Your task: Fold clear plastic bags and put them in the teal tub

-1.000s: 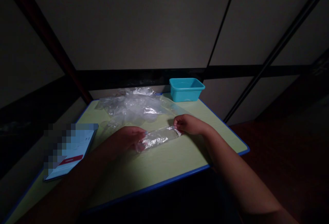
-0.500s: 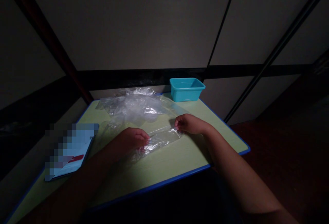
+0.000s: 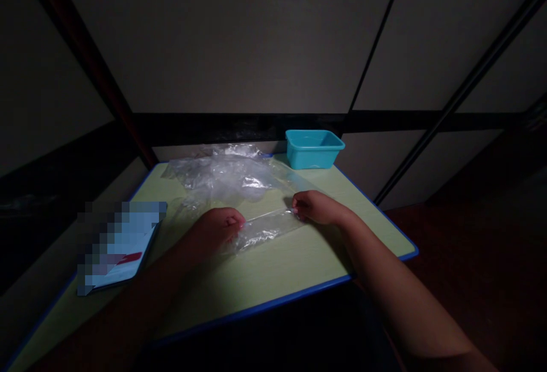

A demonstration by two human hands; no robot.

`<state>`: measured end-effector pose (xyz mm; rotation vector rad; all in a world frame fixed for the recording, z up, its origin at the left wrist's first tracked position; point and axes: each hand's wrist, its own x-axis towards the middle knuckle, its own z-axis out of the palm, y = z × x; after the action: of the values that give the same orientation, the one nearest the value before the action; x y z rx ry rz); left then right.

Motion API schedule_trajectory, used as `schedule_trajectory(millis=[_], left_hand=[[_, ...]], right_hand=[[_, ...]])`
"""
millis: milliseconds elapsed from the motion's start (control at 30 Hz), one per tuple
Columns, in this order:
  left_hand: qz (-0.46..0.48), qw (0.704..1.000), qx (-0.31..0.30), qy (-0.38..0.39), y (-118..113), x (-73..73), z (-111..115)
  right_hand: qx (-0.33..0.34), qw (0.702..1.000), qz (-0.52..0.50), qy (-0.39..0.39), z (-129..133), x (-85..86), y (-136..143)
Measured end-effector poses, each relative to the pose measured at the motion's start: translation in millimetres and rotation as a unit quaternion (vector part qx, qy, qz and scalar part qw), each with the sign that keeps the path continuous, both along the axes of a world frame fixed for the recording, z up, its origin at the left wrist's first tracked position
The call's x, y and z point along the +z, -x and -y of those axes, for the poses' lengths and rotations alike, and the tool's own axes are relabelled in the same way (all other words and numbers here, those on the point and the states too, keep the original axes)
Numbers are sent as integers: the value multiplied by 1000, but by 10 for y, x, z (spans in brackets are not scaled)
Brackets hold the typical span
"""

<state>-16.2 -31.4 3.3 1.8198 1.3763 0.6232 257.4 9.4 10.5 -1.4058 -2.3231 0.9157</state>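
Note:
A clear plastic bag (image 3: 270, 229) is stretched between my two hands, low over the middle of the table. My left hand (image 3: 223, 225) pinches its left end, with the fingers curled in. At the upper right end, my right hand (image 3: 314, 207) grips the plastic between thumb and bent fingers. The bag looks flat and shiny, with wrinkles toward its lower left. Behind the hands lies a crumpled heap of clear plastic bags (image 3: 222, 175), and I cannot tell whether the held piece is joined to it.
The pale green table (image 3: 273, 286) has a blue edge. A turquoise plastic basket (image 3: 314, 156) stands at its back right corner. On the left rests a tablet-like device (image 3: 128, 246), partly blurred out. Cabinet panels (image 3: 239, 36) rise just behind the table.
My left hand has shifted slightly up and left, and the plastic between the hands looks tauter and straighter. The right hand has barely moved. The view has shifted slightly.

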Motion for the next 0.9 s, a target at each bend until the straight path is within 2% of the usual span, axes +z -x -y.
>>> schedule_trajectory(millis=[300, 767, 900], left_hand=[[27, 999, 11, 30, -62, -8, -5], [-99, 991, 26, -81, -75, 27, 30], [-134, 983, 8, -123, -93, 27, 28]], right_hand=[[-15, 996, 64, -66, -2, 9, 35], [-10, 992, 71, -99, -32, -21, 44], [-4, 994, 62, -93, -42, -51, 34]])
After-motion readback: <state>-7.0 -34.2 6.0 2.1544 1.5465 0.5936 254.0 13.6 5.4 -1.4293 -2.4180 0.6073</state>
